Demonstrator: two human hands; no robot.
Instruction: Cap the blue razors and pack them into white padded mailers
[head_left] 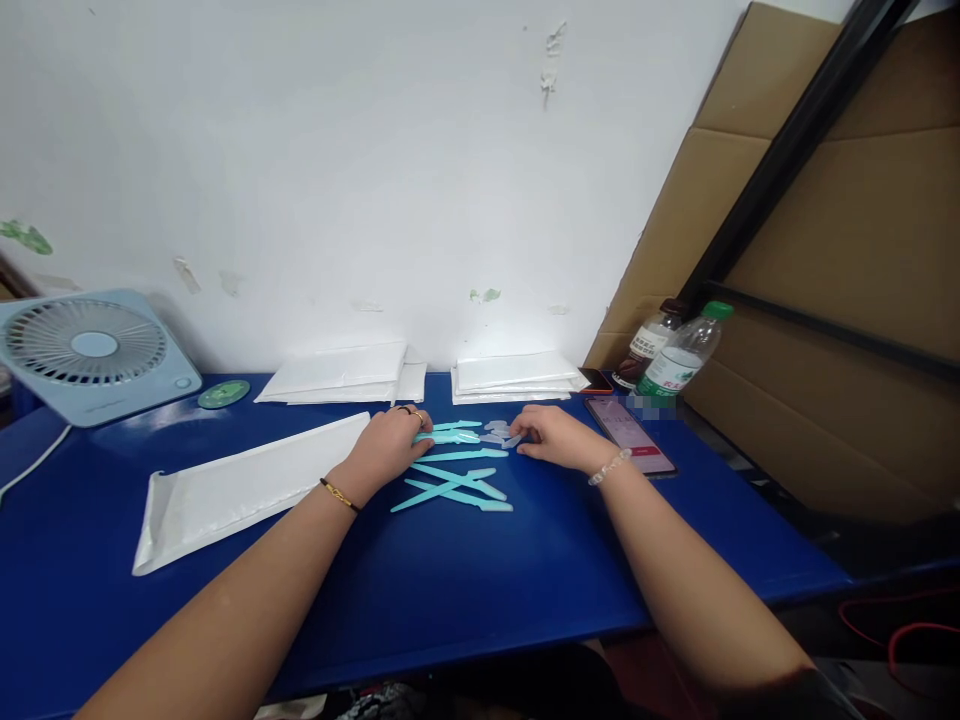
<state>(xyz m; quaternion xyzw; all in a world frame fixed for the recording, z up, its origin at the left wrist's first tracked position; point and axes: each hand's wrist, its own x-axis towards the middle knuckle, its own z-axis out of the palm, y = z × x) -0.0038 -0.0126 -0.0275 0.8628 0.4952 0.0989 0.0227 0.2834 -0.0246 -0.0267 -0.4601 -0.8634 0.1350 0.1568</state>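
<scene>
Lying at the centre of the blue tabletop (480,590), the turquoise razors (461,456) formed a loose spread, the nearest ones crossed over one another; with twelve o'clock toward the wall (375,180), the left hand (384,447) stood at ten, thumb and fingers narrowly apart around the ends of the farther razors, though whether they gripped any could not be told. At two, the right hand (555,438) had its thumb and forefinger slightly parted beside the clear caps (496,428), which lay at one; whether it pinched a cap could not be told either. A long envelope (247,492) lay at nine, slanting up to the left hand. One stack (337,375) of envelopes sat at eleven and another (517,374) at one, both near the wall. Farther out at ten were a green disc (223,394) and a blue fan (94,350). Toward two, beyond the right hand, lay a lit phone (630,432), with two bottles (667,352) behind it.
</scene>
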